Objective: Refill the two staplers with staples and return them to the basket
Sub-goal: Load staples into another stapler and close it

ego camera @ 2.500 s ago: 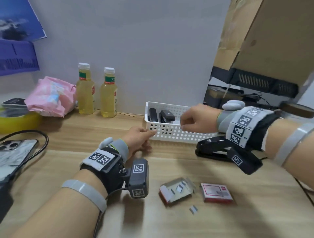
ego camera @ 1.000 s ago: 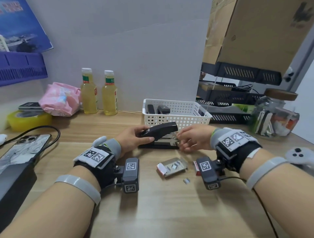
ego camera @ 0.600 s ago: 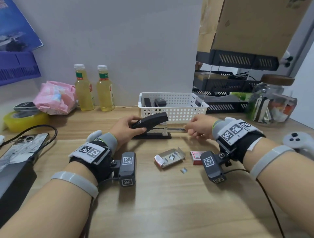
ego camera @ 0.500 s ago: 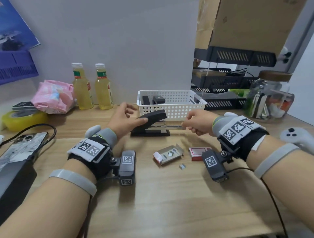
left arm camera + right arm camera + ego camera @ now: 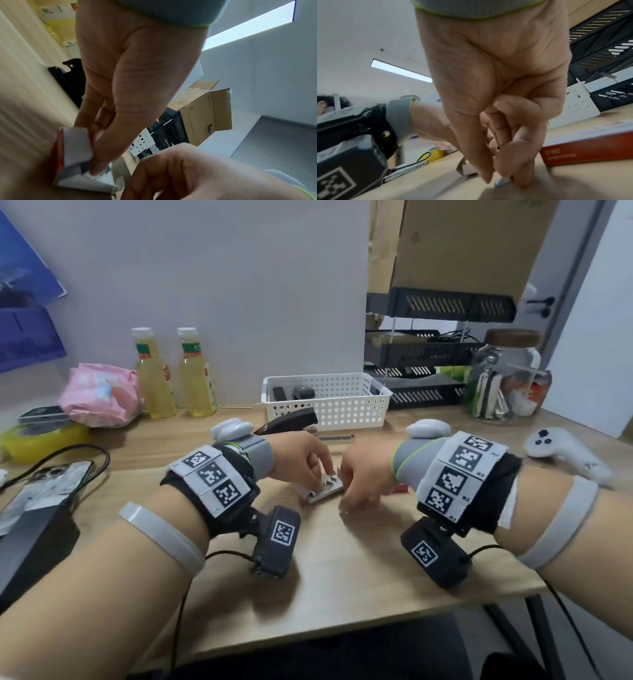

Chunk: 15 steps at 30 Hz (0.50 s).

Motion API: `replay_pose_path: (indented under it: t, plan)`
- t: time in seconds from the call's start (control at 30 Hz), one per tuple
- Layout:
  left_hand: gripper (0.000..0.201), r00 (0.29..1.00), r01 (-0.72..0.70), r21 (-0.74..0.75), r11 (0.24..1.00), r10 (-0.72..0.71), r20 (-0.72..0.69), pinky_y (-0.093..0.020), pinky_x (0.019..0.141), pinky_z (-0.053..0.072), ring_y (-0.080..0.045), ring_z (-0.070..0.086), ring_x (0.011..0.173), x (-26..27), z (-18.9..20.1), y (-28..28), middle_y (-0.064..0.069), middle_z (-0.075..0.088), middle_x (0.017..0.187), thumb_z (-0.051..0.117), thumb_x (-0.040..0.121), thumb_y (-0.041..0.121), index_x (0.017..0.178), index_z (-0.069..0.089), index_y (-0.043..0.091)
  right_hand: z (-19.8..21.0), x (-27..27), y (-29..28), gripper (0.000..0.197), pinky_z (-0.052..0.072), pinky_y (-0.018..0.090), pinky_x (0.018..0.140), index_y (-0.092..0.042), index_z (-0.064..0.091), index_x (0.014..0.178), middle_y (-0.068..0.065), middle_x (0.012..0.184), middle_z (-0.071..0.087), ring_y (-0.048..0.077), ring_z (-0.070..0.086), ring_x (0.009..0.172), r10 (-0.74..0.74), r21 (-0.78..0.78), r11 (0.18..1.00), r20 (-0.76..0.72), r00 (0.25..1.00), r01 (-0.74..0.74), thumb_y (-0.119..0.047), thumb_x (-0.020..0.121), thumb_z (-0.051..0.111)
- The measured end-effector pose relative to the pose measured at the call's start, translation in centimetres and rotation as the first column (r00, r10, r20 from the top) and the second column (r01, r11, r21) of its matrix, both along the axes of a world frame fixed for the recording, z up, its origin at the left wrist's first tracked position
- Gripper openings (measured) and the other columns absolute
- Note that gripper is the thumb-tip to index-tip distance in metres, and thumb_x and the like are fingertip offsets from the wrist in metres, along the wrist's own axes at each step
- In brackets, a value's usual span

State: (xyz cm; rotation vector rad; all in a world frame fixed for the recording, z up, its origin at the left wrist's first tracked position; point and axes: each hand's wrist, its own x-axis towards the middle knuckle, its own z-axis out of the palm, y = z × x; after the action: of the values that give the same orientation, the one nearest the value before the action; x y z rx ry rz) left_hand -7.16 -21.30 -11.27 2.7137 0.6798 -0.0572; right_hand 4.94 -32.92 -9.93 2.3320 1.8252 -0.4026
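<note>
In the middle of the frame the left hand (image 5: 301, 457) holds the open staple box (image 5: 320, 491) with bent fingers. The right hand (image 5: 363, 474) pinches a small staple strip (image 5: 502, 180) on the surface. It could slip and break. The open stapler (image 5: 291, 421) waits by the basket (image 5: 342, 405)

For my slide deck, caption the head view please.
Left hand holds the open staple box; right hand picks a loose strip beside it.

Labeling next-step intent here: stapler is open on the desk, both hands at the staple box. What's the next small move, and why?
Probably lift the staple strip and carry it to the stapler. The right hand pinches the strip on the desk just off the open box, which the left hand holds down; the stapler's rail sticks out, seemingly empty.
</note>
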Motion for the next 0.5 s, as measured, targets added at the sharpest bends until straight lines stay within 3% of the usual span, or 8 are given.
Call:
replay_pose_path:
  t: [0.13, 0.27, 0.4, 0.5]
  plan:
    - [0.032, 0.996, -0.026, 0.046, 0.999, 0.03, -0.082, -0.042, 0.089, 0.054, -0.014, 0.068, 0.088, -0.6, 0.4, 0.3, 0.009, 0.074, 0.092, 0.083, 0.072, 0.033, 0.099, 0.065, 0.035, 0.2, 0.5, 0.2, 0.02, 0.059, 0.031, 0.069, -0.015, 0.077, 0.085, 0.002, 0.08, 0.079, 0.018, 0.065, 0.065, 0.02, 0.013, 1.0, -0.043, 0.999, -0.02, -0.033, 0.078, 0.07]
    - [0.03, 0.989, -0.021, 0.055, 0.998, 0.029, -0.147, -0.04, 0.089, 0.055, -0.013, 0.068, 0.086, -0.9, 0.4, 0.7, 0.011, 0.073, 0.091, 0.081, 0.072, 0.029, 0.097, 0.065, 0.036, 1.3, 1.3, 1.0, 0.009, 0.049, 0.019, 0.06, -0.019, 0.074, 0.077, -0.005, 0.068, 0.075, 0.006, 0.062, 0.056, 0.042, 0.184, 0.983, -0.215, 0.976, -0.001, -0.027, 0.079, 0.071]
    - [0.025, 0.986, 0.008, 0.122, 0.992, 0.012, -0.165, -0.033, 0.08, 0.053, -0.015, 0.064, 0.083, -0.7, 0.4, 0.6, 0.01, 0.068, 0.087, 0.082, 0.071, 0.038, 0.088, 0.064, 0.037, 0.7, 1.0, 2.6, 0.002, 0.045, 0.023, 0.057, -0.022, 0.074, 0.074, -0.009, 0.064, 0.067, 0.006, 0.057, 0.061, 0.134, 0.289, 0.953, -0.13, 0.982, -0.092, -0.023, 0.073, 0.074]
    - [0.021, 0.989, 0.017, 0.15, 0.988, 0.006, -0.15, -0.03, 0.075, 0.049, -0.015, 0.062, 0.083, -0.6, 0.3, 0.8, 0.01, 0.065, 0.085, 0.082, 0.071, 0.043, 0.083, 0.066, 0.036, -0.1, 0.8, 3.7, 0.008, 0.053, 0.028, 0.067, -0.025, 0.071, 0.07, -0.008, 0.071, 0.069, 0.013, 0.062, 0.071, 0.16, 0.233, 0.963, -0.086, 0.983, -0.136, -0.028, 0.073, 0.078]
